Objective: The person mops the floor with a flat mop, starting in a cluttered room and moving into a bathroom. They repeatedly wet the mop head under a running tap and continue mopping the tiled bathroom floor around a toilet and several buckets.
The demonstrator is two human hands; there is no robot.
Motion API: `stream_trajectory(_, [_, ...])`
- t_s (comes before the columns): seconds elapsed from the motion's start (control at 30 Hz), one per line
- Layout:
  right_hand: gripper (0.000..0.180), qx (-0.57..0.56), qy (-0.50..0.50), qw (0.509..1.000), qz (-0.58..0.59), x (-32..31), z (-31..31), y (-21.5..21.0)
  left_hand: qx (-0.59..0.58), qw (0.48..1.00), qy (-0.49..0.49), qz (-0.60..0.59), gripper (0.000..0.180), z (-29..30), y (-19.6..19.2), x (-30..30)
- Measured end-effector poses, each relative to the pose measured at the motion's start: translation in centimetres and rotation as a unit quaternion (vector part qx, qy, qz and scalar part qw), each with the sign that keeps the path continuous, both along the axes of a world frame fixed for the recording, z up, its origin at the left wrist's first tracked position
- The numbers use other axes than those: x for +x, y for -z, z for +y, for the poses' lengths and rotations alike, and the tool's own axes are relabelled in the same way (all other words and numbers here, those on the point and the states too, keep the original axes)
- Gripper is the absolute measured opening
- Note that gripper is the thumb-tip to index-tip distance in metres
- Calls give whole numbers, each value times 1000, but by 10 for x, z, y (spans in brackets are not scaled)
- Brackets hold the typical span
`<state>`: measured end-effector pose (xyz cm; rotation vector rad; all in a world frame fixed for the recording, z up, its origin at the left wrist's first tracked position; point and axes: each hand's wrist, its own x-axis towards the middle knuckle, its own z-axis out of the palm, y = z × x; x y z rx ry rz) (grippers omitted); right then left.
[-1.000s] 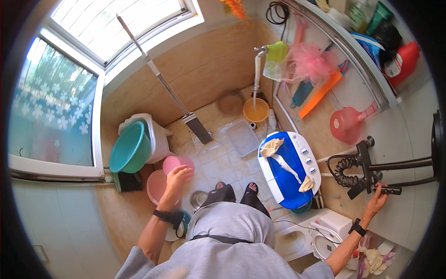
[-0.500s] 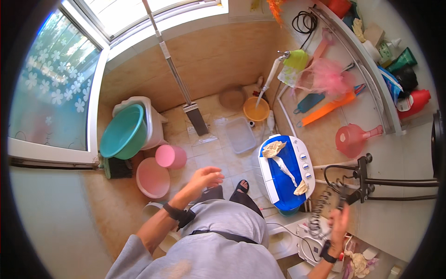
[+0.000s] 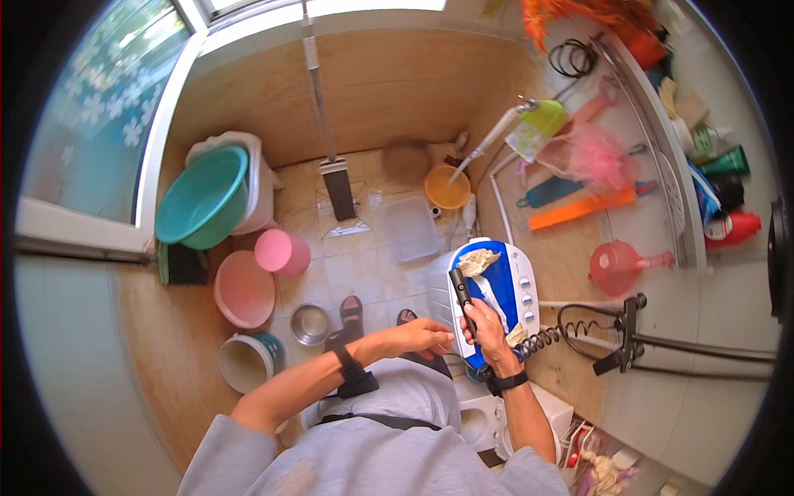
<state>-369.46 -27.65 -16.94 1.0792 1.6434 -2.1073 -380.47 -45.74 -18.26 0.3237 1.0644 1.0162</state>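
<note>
My right hand [image 3: 488, 331] is wrapped round a black handheld sprayer [image 3: 461, 291], its head pointing up and away from me. A black coiled hose [image 3: 550, 335] runs from it to a wall bracket on the right. Under the sprayer stands a small blue-and-white washing machine [image 3: 519, 269] with dials along its right side. Cream-coloured crumpled cloths or gloves [image 3: 478, 263] and a white strip [image 3: 494, 298] lie on its blue top, partly covered by my hand. Just left of the sprayer hovers my left hand [image 3: 419, 335], fingers loosely stretched and holding nothing.
On the left stand a teal basin [image 3: 203, 198], a pink bucket [image 3: 283, 253], a pink basin [image 3: 245, 289], a metal bowl [image 3: 311, 323] and a white bucket [image 3: 245, 364]. A flat mop [image 3: 337, 190] leans on the far wall. A clear tub [image 3: 411, 229] and a yellow basin [image 3: 447, 187] sit beyond the machine.
My right hand has brought the sprayer from the wall bracket leftward over the washing machine, stretching the coiled hose. My left hand has moved right, toward it. The view has shifted.
</note>
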Motion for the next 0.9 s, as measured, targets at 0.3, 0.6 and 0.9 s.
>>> stream_trajectory(0.3, [21,33,-37,999,-3,-34,-8,46,18,926,-288,-242,42,33,44,54])
stream_trajectory(0.6, [23,-10,-185,981,-52,-38,-14,71,9,883,-436,-171,37,38,64,105])
stream_trajectory(0.9, [27,-111,-183,972,-102,-42,-13,70,-115,907,-403,-40,32,17,39,104])
